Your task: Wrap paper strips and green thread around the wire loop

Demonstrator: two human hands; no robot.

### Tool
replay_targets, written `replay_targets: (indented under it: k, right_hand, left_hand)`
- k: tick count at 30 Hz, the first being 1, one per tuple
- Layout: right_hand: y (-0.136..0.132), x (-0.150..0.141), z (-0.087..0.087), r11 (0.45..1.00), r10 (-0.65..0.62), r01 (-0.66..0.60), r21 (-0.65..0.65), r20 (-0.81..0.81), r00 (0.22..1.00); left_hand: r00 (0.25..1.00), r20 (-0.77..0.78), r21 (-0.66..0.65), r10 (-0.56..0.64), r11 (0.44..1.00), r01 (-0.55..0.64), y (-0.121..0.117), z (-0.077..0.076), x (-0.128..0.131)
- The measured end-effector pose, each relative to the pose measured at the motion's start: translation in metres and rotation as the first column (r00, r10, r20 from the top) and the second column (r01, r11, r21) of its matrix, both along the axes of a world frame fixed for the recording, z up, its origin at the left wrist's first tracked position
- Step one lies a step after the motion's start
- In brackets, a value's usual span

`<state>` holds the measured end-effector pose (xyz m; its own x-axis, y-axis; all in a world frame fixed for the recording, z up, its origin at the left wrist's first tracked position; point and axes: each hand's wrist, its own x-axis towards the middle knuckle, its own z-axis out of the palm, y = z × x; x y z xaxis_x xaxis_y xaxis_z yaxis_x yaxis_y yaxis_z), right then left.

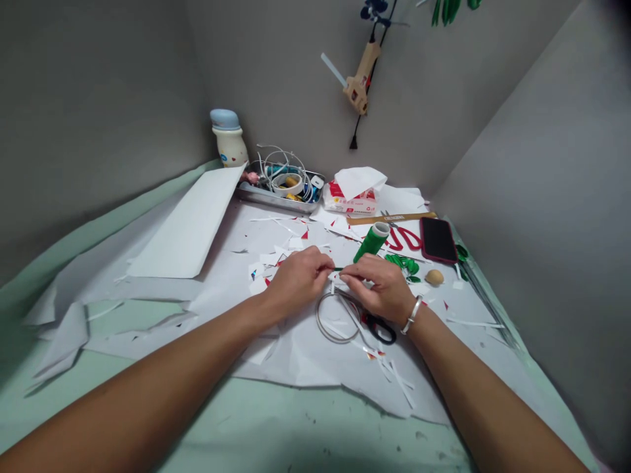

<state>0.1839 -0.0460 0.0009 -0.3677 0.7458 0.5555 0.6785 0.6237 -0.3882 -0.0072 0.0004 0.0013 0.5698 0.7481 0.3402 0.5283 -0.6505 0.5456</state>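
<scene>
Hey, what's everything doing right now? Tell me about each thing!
Left hand, pinching a thin green stem
Right hand, pinching the same stem
Green spool, leaning on the paper
Black-handled scissors, lying on the paper
Phone, lying face up, screen dark
Hot glue gun, hanging on the wall, glue stick in it
Tissue pack, open, tissue poking out

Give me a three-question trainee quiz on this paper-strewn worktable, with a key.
1. Which wrist wears the silver metal bangle?
2. True or false: the red-handled steel scissors lie beside the black phone in a red case.
3. What lies on the white paper just below the bare right hand?
A) black-handled scissors
B) a blue-capped white bottle
C) a yellow wooden ruler

Key: 1 right; 2 true; 3 A.
</scene>
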Motion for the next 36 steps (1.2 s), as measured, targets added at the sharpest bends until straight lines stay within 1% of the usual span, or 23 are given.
replay_targets:
  k: [2, 3, 5, 7, 9, 11, 13, 14, 15, 17, 19, 20, 22, 24, 26, 28, 30, 31, 33, 35, 36]
  right_hand:
    - [0.001, 0.002, 0.001, 0.998, -0.051, 0.052, 0.023, -0.036, 0.998]
    - [0.003, 0.004, 0.001, 0.997, -0.071, 0.072, 0.011, -0.063, 0.995]
    - [0.007, 0.007, -0.002, 0.994, -0.101, 0.095, -0.051, -0.121, 0.987]
    - [0.011, 0.009, -0.007, 0.988, -0.103, 0.083, -0.13, -0.155, 0.983]
    - [0.013, 0.009, -0.011, 0.982, -0.068, 0.042, -0.184, -0.136, 0.988]
    - [0.011, 0.007, -0.012, 0.981, 0.003, -0.018, -0.193, -0.077, 0.997]
    - [0.006, 0.003, -0.009, 0.986, 0.061, -0.064, -0.157, -0.021, 0.998]
    - [0.004, 0.001, -0.007, 0.99, 0.068, -0.069, -0.122, -0.006, 0.998]
    - [0.002, 0.0, -0.004, 0.995, 0.059, -0.059, -0.08, -0.001, 0.998]
    - [0.0, 0.0, -0.001, 1.0, 0.008, -0.009, -0.006, -0.026, 1.0]
    - [0.002, 0.003, -0.001, 0.998, -0.054, 0.055, 0.008, -0.078, 0.996]
    - [0.004, 0.006, -0.002, 0.997, -0.082, 0.081, -0.012, -0.106, 0.991]
    - [0.009, 0.011, -0.007, 0.991, -0.115, 0.103, -0.084, -0.144, 0.983]
    - [0.012, 0.013, -0.01, 0.986, -0.088, 0.071, -0.149, -0.112, 0.99]
    - [0.01, 0.011, -0.011, 0.985, -0.014, 0.007, -0.17, -0.041, 0.999]
    - [0.006, 0.006, -0.007, 0.989, 0.054, -0.052, -0.141, 0.011, 0.998]
    - [0.001, 0.001, -0.001, 0.996, 0.058, -0.057, -0.073, 0.016, 0.998]
    - [-0.001, -0.001, 0.001, 0.999, 0.042, -0.041, -0.035, 0.009, 0.999]
    - [0.0, 0.0, 0.003, 1.0, -0.012, 0.012, 0.017, -0.031, 0.999]
    - [0.004, 0.005, 0.001, 0.998, -0.067, 0.067, -0.001, -0.093, 0.993]
    - [0.007, 0.008, -0.002, 0.996, -0.089, 0.086, -0.034, -0.125, 0.988]
  left_hand:
    - [0.994, -0.061, 0.033, -0.087, 0.995, 0.089, -0.003, 0.0, 0.001]
    - [0.988, -0.069, 0.033, -0.138, 0.99, 0.14, -0.005, 0.0, 0.001]
    - [0.975, -0.026, -0.004, -0.219, 0.976, 0.219, -0.007, 0.002, 0.001]
    - [0.971, 0.075, -0.062, -0.227, 0.971, 0.232, -0.007, 0.004, 0.002]
    - [0.973, 0.171, -0.106, -0.155, 0.979, 0.174, -0.005, 0.005, 0.001]
    - [0.978, 0.207, -0.114, -0.04, 0.991, 0.065, -0.001, 0.005, 0.001]
    - [0.984, 0.168, -0.082, 0.052, 0.996, -0.039, 0.002, 0.003, 0.0]
    - [0.989, 0.128, -0.052, 0.071, 0.997, -0.065, 0.002, 0.001, 0.0]
    - [0.995, 0.074, -0.014, 0.062, 0.998, -0.062, 0.002, 0.0, 0.0]
    - [0.999, -0.041, 0.069, -0.016, 0.997, 0.019, 0.0, -0.002, 0.0]
    - [0.986, -0.105, 0.119, -0.13, 0.983, 0.142, -0.003, -0.002, 0.001]
    - [0.979, -0.101, 0.122, -0.178, 0.974, 0.189, -0.004, -0.001, 0.001]
    - [0.975, -0.019, 0.086, -0.223, 0.971, 0.224, -0.005, 0.001, 0.001]
    - [0.976, 0.103, 0.019, -0.19, 0.982, 0.189, -0.003, 0.002, 0.001]
    - [0.979, 0.18, -0.03, -0.1, 0.994, 0.107, -0.001, 0.002, 0.0]
    - [0.986, 0.168, -0.035, -0.01, 0.999, 0.016, 0.002, 0.001, -0.001]
    - [0.996, 0.088, 0.011, 0.022, 1.0, -0.023, 0.002, -0.001, -0.001]
    - [0.999, 0.036, 0.044, 0.003, 0.999, -0.004, 0.001, -0.002, -0.001]
    - [0.994, -0.055, 0.098, -0.092, 0.991, 0.097, -0.001, -0.002, 0.0]
    - [0.979, -0.07, 0.101, -0.193, 0.975, 0.199, -0.004, -0.001, 0.001]
    - [0.974, -0.037, 0.081, -0.222, 0.971, 0.225, -0.005, 0.0, 0.001]
